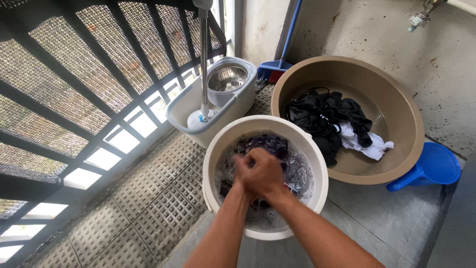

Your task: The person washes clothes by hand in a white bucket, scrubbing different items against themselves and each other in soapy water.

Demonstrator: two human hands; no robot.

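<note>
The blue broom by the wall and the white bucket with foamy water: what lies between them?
In the head view, the white mop bucket with its metal spinner basket lies between the blue broom and the white bucket, beside the tan basin.

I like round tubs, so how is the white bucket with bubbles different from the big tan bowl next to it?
The white plastic bucket is narrower and holds soapy water and dark cloth; the wide tan plastic basin is broader and holds a heap of black and white clothes, with no foam to be seen. Both hands, left hand and right hand, are pressed together over the bucket; none touch the basin. Both are round and stand on the floor.
</note>
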